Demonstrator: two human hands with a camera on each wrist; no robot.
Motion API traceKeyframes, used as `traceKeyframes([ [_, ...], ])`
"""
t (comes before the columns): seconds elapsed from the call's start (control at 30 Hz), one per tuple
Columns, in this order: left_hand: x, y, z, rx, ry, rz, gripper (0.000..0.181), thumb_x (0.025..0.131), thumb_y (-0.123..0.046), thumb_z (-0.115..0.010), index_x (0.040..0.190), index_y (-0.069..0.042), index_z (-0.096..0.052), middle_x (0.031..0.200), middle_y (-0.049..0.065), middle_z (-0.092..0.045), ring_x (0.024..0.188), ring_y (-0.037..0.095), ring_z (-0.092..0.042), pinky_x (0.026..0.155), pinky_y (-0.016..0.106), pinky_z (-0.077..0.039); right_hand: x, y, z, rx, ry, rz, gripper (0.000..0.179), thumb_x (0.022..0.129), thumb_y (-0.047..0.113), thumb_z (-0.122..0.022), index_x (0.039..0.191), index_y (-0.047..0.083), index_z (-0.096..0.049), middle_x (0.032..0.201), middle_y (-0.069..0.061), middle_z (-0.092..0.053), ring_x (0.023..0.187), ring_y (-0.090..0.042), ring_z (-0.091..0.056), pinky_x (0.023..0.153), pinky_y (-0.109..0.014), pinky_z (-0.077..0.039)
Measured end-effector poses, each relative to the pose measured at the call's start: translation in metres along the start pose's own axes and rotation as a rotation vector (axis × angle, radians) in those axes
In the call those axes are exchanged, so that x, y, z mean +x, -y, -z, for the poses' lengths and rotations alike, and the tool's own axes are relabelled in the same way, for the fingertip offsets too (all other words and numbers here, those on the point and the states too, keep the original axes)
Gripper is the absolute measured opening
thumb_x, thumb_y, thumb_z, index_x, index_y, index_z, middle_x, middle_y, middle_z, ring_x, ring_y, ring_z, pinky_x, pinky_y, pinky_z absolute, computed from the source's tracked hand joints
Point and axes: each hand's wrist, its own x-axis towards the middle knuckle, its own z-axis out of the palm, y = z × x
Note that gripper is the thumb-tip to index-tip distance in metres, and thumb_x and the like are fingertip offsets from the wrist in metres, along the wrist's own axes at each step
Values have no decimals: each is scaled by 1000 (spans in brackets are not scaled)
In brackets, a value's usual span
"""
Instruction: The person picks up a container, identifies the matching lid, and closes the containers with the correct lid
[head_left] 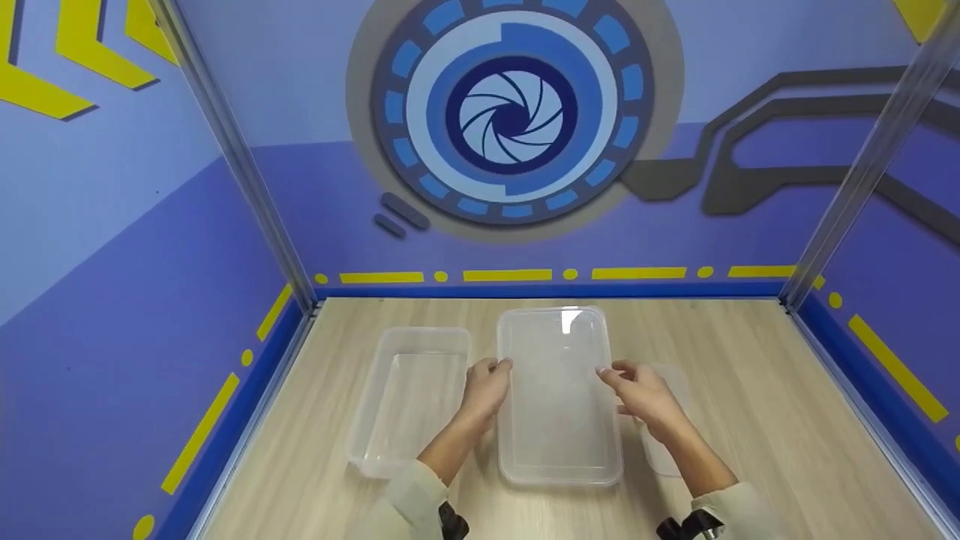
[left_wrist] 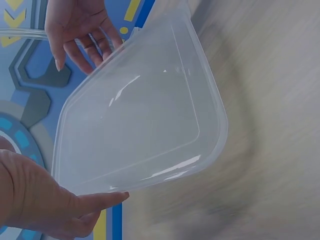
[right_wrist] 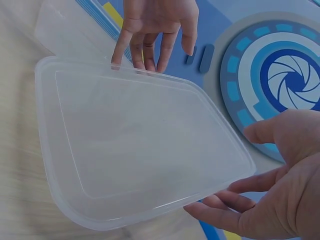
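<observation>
Frosted lid (head_left: pixel 559 405), held up right of the open box (head_left: pixel 424 341), gripped at opposite long edges by left hand (head_left: pixel 486 386) and right hand (head_left: pixel 646 396). Under the box, wood-grain tabletop (head_left: pixel 757 420); beyond it, blue printed wall (head_left: pixel 315 202).

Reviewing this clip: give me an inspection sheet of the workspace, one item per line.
Surface: pale wood-grain table.
Job's things: translucent rectangular lid between the hands, apparently raised off the table; open clear container to its left; flat translucent piece to its right, partly hidden by the right arm.
Clutter: nothing seen.
Hands: left hand at the lid's left edge, right hand at its right edge.
Cables: nothing seen.
Surroundings: blue-purple back panel with a round graphic; metal posts at the far corners.
</observation>
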Motion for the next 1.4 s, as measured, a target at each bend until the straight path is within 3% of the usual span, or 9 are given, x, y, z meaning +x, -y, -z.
traceKeyframes([
  [0.07, -1, -1, 1, -27, 0, 5, 53, 110, -25, -50, 143, 16, -48, 148, 30, -49, 142, 48, -44, 118, 59, -38, -1, 2, 0, 26, 8, -4, 69, 108, 36, -62, 151, -14, -41, 145, -36, -50, 132, -50, -52, 101, -55, -55],
  [0.2, -1, -4, 3, -32, -35, 3, 39, 110, -24, -51, 130, 9, -57, 129, 19, -56, 126, 36, -53, 107, 52, -46, -6, 9, 2, 55, 16, -2, 69, 109, 35, -60, 152, -14, -39, 149, -35, -48, 135, -51, -50, 107, -57, -50],
  [0.27, 0, -6, 3, -29, -54, -2, 39, 109, -24, -52, 130, 8, -58, 126, 17, -59, 121, 34, -56, 102, 49, -49, -7, 13, 2, 48, 8, 8, 69, 109, 36, -60, 152, -14, -39, 150, -35, -47, 136, -50, -49, 108, -57, -50],
  [0.4, 3, -9, 4, -49, -78, 2, 48, 108, -24, -53, 144, 8, -53, 134, 21, -59, 125, 36, -58, 105, 50, -49, -9, 18, 4, 40, -2, 20, 68, 109, 36, -60, 151, -14, -41, 149, -35, -48, 136, -50, -50, 108, -56, -50],
  [0.73, 3, -10, 2, -80, -117, -15, 43, 107, -20, -54, 141, 7, -54, 125, 20, -59, 114, 32, -60, 96, 45, -52, -9, 20, 4, -18, -44, 39, 62, 108, 33, -63, 150, -9, -47, 136, -30, -57, 127, -46, -60, 102, -52, -55],
  [1.1, 3, -9, 3, -90, -130, -50, 45, 106, -19, -54, 144, 5, -53, 122, 19, -62, 112, 35, -62, 92, 43, -53, -11, 23, 10, -84, 32, 53, 71, 106, 37, -66, 155, -8, -42, 134, -29, -57, 126, -44, -59, 98, -52, -58],
  [1.4, 3, -6, 4, -68, -137, -36, 46, 105, -19, -54, 147, 1, -53, 121, 17, -63, 112, 34, -63, 94, 45, -53, -13, 22, 15, -81, 98, 54, 77, 105, 39, -66, 159, -7, -36, 139, -32, -55, 126, -47, -58, 100, -56, -55],
])
